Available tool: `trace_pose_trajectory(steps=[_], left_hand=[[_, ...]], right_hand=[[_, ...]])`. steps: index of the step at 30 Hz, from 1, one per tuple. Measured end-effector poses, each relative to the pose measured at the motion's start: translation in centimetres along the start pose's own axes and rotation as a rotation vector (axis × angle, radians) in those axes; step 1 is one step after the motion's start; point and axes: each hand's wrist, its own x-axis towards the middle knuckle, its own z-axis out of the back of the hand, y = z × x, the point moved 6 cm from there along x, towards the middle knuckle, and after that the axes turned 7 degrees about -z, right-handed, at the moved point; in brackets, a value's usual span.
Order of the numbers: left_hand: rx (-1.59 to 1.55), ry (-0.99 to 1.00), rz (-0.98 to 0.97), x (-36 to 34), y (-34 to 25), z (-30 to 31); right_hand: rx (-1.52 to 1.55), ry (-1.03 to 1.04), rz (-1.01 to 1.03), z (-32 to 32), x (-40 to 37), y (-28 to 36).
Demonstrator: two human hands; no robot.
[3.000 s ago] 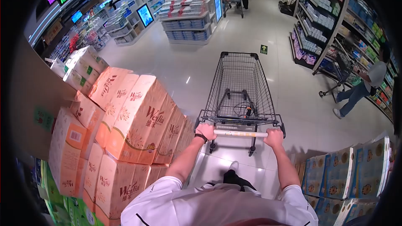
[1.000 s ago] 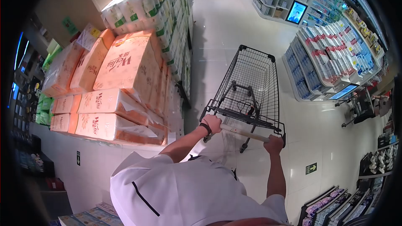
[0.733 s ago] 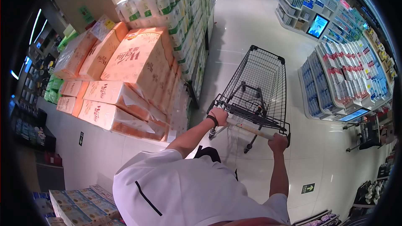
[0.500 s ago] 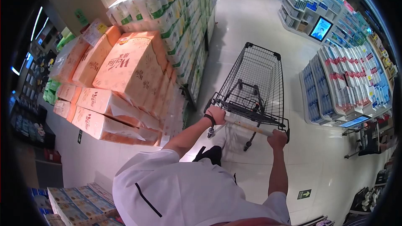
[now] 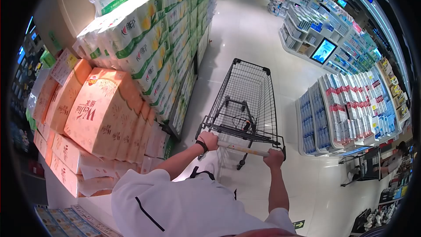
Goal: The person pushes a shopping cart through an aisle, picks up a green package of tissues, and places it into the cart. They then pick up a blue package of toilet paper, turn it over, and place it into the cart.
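In front of me stands a black wire shopping cart (image 5: 245, 98) with nothing in its basket. My left hand (image 5: 208, 141), a dark band at its wrist, is wrapped round the left end of the cart's pale handle bar (image 5: 241, 148). Round the right end of the same bar, my right hand (image 5: 274, 159) is closed too. Both arms reach forward from a white shirt. One of my shoes shows partly behind the cart, below the left hand.
Orange tissue packs (image 5: 103, 114) are piled close on the left, beside tall stacks of white-and-green paper rolls (image 5: 149, 39). To the right is a rack of boxed goods (image 5: 351, 109). A lit screen (image 5: 323, 51) stands farther off. Another cart (image 5: 368, 166) and a person are at far right.
The view has tilted up and swung slightly right, showing more of the aisle ahead. The tissue pile looks nearer. Both hands keep their hold on the cart's handle.
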Motion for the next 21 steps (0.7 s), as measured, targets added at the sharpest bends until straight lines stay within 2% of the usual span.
trace_pose_trajectory(steps=[2,4,12,14,21], left_hand=[[-0.001,-0.011,0.014,2.4,0.6,1.0],[0.021,-0.108,-0.004,5.2,1.6,1.5],[0.005,-0.102,0.025,14.5,6.5,3.8],[0.042,-0.129,-0.019,16.9,8.0,3.9],[0.054,-0.057,0.030,24.2,11.2,5.7]], right_hand=[[-0.005,0.000,0.002,-1.2,3.1,-0.8],[-0.020,0.016,0.010,-2.4,5.9,-1.8],[-0.029,0.079,-0.032,-5.9,14.9,-2.1],[-0.041,0.037,-0.016,-7.0,17.3,-2.6],[0.059,-0.126,0.083,-9.9,25.0,-3.8]])
